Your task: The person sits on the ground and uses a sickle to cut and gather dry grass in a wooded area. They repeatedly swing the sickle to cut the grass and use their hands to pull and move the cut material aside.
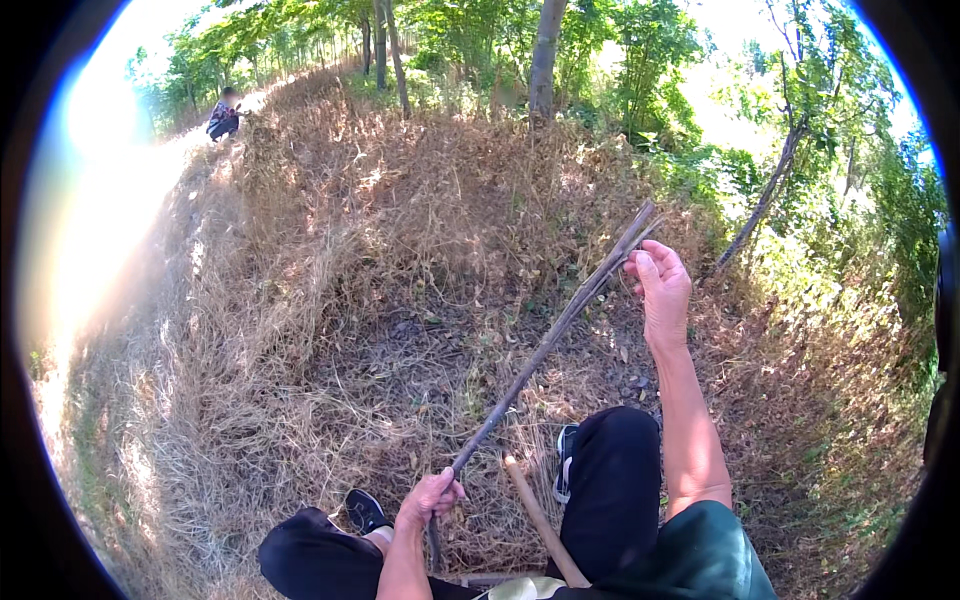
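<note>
My left hand (431, 496) grips the lower part of a long, thin dry stick (544, 349). The stick slants up to the right and splits into several strands near its far end. Beside that split end is my right hand (661, 285), its fingers curled against the strands. Whether they pinch a strand is too small to tell. A smooth pale wooden pole (536, 510), perhaps a tool handle, slants between my legs beside my right knee (615, 465); its lower end is hidden by my clothing.
Dry grass (247, 405) and leaf litter cover the ground around my shoes (366, 511). A leaning thin trunk (765, 195) stands at the right. Behind are a thicker tree trunk (547, 60) and green shrubs. Another person (223, 116) crouches far off at upper left, beside a bright sunlit strip.
</note>
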Tool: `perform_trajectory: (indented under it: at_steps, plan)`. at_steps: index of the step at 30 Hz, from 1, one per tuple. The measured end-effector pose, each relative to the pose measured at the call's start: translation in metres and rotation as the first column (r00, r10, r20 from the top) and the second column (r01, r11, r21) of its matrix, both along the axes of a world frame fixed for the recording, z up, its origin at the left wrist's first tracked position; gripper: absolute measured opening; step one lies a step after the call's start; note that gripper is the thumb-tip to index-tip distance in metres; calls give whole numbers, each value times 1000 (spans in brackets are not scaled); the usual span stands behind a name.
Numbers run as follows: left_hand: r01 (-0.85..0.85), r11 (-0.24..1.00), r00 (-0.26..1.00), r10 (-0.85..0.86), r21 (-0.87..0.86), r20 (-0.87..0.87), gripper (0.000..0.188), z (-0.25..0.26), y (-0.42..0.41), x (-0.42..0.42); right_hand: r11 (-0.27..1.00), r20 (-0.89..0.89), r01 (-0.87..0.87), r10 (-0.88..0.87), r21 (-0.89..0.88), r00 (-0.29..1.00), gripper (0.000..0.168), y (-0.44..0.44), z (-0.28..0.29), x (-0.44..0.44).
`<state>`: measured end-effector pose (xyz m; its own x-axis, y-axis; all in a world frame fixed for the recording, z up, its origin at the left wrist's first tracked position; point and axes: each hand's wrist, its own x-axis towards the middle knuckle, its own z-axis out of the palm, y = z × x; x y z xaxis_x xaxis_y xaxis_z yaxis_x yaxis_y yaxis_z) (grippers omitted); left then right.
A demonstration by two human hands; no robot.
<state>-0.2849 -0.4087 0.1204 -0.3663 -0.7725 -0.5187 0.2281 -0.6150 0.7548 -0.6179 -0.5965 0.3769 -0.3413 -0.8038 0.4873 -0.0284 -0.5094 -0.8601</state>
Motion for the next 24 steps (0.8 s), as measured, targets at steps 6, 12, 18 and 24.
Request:
perform_trajectory:
  at_steps: [6, 12, 18, 24]
  plan:
    - [69, 998, 998, -69, 0, 6, 52, 0, -3, -5, 995, -211, 3, 18, 96, 977, 19, -16, 13, -13]
    - [-39, 999, 991, 43, -38, 128, 44, -6, -4, -13, 998, -406, -26, 49, 62, 912, 29, -4, 28, 15]
    - [-71, 873, 894, 270, -482, 358, 36, 43, -23, -20, 977, -484, -174, 211, 121, 849, 25, 27, 18, 75]
    - [-300, 581, 874, 485, -756, 26, 39, 201, -33, -3, 934, -536, -341, 344, 109, 771, 28, 68, 39, 136]
